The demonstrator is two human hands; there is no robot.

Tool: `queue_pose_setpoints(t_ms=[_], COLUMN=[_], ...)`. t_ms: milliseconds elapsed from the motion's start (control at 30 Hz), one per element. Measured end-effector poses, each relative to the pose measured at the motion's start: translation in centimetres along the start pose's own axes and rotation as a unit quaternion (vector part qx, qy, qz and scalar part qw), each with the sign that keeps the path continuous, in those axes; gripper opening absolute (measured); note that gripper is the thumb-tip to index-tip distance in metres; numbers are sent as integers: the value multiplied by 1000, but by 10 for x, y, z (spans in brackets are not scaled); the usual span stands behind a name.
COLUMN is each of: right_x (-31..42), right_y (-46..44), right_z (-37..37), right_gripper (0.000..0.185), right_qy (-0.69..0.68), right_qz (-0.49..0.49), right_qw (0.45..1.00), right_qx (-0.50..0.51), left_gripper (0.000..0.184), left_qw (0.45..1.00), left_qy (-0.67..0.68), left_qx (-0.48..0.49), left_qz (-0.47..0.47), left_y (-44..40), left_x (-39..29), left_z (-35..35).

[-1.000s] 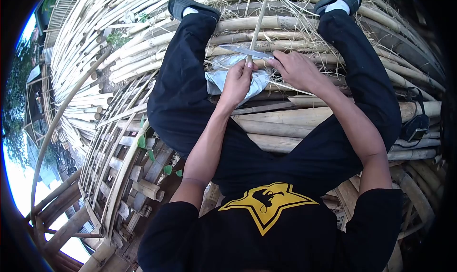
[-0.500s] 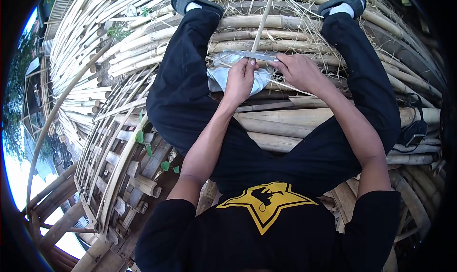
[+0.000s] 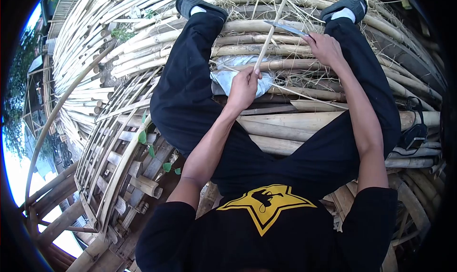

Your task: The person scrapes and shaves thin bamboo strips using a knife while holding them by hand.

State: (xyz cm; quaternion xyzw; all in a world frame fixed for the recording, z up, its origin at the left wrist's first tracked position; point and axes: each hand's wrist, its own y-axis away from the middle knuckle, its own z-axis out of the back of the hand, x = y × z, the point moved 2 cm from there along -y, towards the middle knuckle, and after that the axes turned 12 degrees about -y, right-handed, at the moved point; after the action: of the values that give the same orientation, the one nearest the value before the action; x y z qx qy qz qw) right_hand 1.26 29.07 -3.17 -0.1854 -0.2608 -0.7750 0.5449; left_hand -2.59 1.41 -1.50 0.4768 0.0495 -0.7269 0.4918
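— In the head view, holding what in the left grip?
— Pinching a pale strip between thumb and fingers at its near end, over a bluish-white sheet.
— And in the right grip?
— Closed on a knife, pointing leftward, with blade crossing the strip well beyond the left grip, perhaps touching.
— Lying below?
— Long bamboo poles, strewn with dry shavings between dark shoes.
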Motion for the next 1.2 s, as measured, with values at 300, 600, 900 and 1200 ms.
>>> queue_pose_setpoints(t_ms=[300, 600, 900, 1200], right_x=[63, 66, 30, 18], right_y=[30, 48, 22, 14], right_z=[-31, -56, -48, -28], right_gripper=[50, 42, 42, 52], right_qy=[-112, -155, -79, -122], right_qz=[39, 109, 83, 13], right_qw=[991, 978, 993, 992], right_qx=[56, 87, 30, -25], left_gripper=[28, 26, 26, 27], left_qw=[999, 999, 997, 999], left_qy=[33, 44, -62, 19], left_qx=[-18, -22, -48, 11], left_qz=[-26, -22, -19, 35], left_y=[-11, -11, -1, -6], left_x=[15, 14, 0, 10], left_z=[-7, -6, 2, -4])
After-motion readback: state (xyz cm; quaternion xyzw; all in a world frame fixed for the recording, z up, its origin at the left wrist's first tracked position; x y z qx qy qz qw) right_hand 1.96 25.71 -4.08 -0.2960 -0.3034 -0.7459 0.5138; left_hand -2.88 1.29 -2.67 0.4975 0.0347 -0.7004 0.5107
